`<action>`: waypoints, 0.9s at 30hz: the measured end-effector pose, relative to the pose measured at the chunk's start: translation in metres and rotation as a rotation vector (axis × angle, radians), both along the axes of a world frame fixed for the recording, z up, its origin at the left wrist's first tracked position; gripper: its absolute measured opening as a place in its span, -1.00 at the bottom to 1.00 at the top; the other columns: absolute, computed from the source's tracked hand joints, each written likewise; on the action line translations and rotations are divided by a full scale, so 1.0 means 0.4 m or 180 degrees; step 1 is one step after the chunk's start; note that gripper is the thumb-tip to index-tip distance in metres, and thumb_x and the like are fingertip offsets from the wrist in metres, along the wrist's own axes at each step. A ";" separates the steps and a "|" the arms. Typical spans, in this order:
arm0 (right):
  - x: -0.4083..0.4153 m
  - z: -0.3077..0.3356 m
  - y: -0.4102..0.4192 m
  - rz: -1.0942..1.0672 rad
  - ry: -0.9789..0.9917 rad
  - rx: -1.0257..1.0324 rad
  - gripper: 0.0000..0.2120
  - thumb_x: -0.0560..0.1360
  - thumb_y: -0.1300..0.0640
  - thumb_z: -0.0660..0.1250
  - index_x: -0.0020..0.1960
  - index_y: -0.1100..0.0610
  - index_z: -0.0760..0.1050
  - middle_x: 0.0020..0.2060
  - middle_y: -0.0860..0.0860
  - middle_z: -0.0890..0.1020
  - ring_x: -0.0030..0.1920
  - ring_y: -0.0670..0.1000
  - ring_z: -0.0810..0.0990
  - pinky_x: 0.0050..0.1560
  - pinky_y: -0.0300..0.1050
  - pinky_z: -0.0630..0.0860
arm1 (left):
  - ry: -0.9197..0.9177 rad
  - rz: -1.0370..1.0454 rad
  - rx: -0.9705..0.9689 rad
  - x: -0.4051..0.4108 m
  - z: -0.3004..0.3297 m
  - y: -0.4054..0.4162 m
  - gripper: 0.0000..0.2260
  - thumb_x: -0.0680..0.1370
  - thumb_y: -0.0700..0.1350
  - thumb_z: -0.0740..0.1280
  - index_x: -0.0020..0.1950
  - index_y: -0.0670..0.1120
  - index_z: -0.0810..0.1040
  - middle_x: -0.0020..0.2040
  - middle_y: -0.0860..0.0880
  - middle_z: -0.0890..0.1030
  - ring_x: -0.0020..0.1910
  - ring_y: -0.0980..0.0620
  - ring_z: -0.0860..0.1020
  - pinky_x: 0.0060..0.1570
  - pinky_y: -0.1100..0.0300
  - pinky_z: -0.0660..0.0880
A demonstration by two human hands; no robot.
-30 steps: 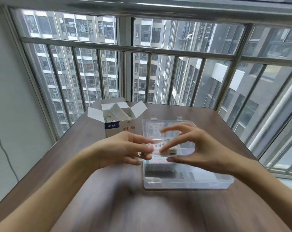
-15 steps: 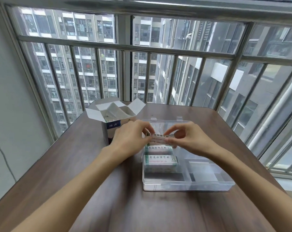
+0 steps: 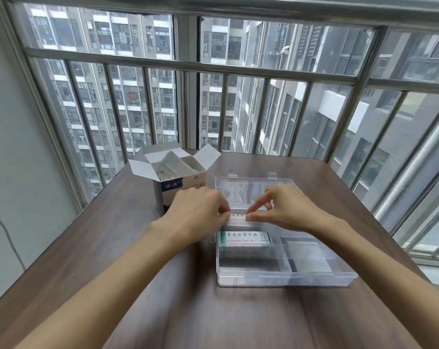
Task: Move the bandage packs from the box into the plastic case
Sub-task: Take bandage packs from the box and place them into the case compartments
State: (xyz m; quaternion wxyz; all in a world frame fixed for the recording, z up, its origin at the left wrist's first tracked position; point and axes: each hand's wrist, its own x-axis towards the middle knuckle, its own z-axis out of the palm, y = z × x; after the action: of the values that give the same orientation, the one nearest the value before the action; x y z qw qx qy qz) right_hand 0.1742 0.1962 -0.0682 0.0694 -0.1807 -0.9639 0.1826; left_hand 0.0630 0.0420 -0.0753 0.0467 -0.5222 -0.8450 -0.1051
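Observation:
An open cardboard box [image 3: 185,182] with its flaps up stands at the back left of the table, with white packs showing inside. To its right lies an open clear plastic case [image 3: 286,275] with dividers. A white and green bandage pack [image 3: 245,239] lies in the case's left compartment. Just behind it, my left hand [image 3: 200,215] and my right hand [image 3: 281,210] pinch the two ends of another bandage pack [image 3: 237,217], low inside the same compartment.
The dark wooden table [image 3: 112,248] sits against a barred window [image 3: 188,64]. The case's right compartments [image 3: 309,253] hold nothing. A white wall [image 3: 9,147] with a thin cable runs along the left.
Both hands carried the pack from above the case's front to its back left part and lowered it behind the pack lying there. The view tilted slightly.

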 end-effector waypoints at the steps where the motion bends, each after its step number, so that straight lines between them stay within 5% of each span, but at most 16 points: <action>1: -0.003 0.002 -0.001 0.0000 -0.0098 -0.0055 -0.79 0.39 -0.12 0.44 -0.04 -0.06 0.68 -0.37 -0.21 0.43 -0.31 -0.19 0.41 -0.35 -0.29 0.25 | -0.0008 -0.0025 -0.0042 0.002 0.001 0.002 -0.77 0.59 0.09 0.21 0.16 0.17 0.60 0.15 0.11 0.61 0.13 -0.02 0.54 -0.05 0.14 0.41; 6: -0.016 0.017 0.002 -0.0157 -0.0331 -0.0480 -0.80 0.37 -0.04 0.48 -0.06 0.02 0.69 -0.34 -0.14 0.63 -0.37 -0.22 0.49 -0.41 -0.40 0.32 | -0.0312 -0.0058 -0.0245 -0.009 0.015 0.011 -0.80 0.56 0.11 0.26 0.13 0.20 0.60 0.11 0.18 0.63 0.13 0.05 0.53 -0.03 0.17 0.40; 11: -0.043 0.039 0.001 -0.0667 -0.0972 0.0235 -0.63 0.38 -0.12 0.45 0.01 0.14 0.65 -0.09 0.02 0.68 -0.11 0.00 0.61 -0.06 -0.06 0.59 | -0.0519 -0.0018 -0.0471 -0.024 0.034 0.026 -0.84 0.51 0.07 0.35 0.07 0.18 0.64 0.02 0.20 0.66 0.02 0.12 0.58 -0.19 0.24 0.34; 14: -0.051 0.054 -0.021 -0.0604 -0.1457 0.0345 -0.65 0.44 -0.11 0.39 0.01 0.17 0.61 -0.18 0.01 0.60 -0.15 0.01 0.54 -0.13 -0.12 0.47 | -0.0651 0.0008 -0.0638 -0.030 0.040 0.038 -0.85 0.49 0.03 0.37 0.03 0.15 0.64 -0.05 0.16 0.68 -0.04 0.15 0.61 -0.29 0.27 0.30; 17: -0.050 0.066 -0.029 -0.0622 -0.1488 0.0359 -0.69 0.43 -0.12 0.40 -0.04 0.13 0.60 -0.28 -0.03 0.56 -0.16 0.01 0.53 -0.17 -0.11 0.44 | -0.0616 0.0024 -0.0740 -0.029 0.049 0.050 -0.87 0.48 0.00 0.39 0.01 0.14 0.63 -0.07 0.11 0.70 0.00 0.15 0.59 -0.15 0.18 0.36; 24: 0.047 0.102 -0.051 -0.0702 -0.0955 0.0247 -0.71 0.40 -0.18 0.41 -0.29 0.04 0.67 -0.48 -0.12 0.51 -0.45 -0.10 0.38 -0.44 -0.21 0.30 | -0.0322 -0.0023 0.0604 0.018 0.062 -0.027 -0.91 0.49 0.00 0.38 -0.03 0.13 0.64 -0.12 0.22 0.65 -0.09 0.20 0.53 -0.15 0.24 0.39; 27: 0.066 0.090 -0.072 -0.0662 -0.1135 0.0387 -0.71 0.41 -0.18 0.40 -0.25 0.05 0.66 -0.43 -0.12 0.55 -0.38 -0.09 0.45 -0.41 -0.20 0.32 | -0.0375 -0.0234 0.0364 0.040 0.056 -0.055 -0.90 0.52 0.08 0.35 -0.02 0.17 0.64 -0.10 0.25 0.63 -0.16 0.21 0.47 -0.16 0.25 0.39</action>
State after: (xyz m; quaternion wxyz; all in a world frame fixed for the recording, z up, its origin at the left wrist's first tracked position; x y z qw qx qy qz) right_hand 0.2006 0.1672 -0.0321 -0.0731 -0.3041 -0.9464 0.0811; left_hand 0.0789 0.0202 -0.0531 0.0228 -0.5423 -0.8192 -0.1853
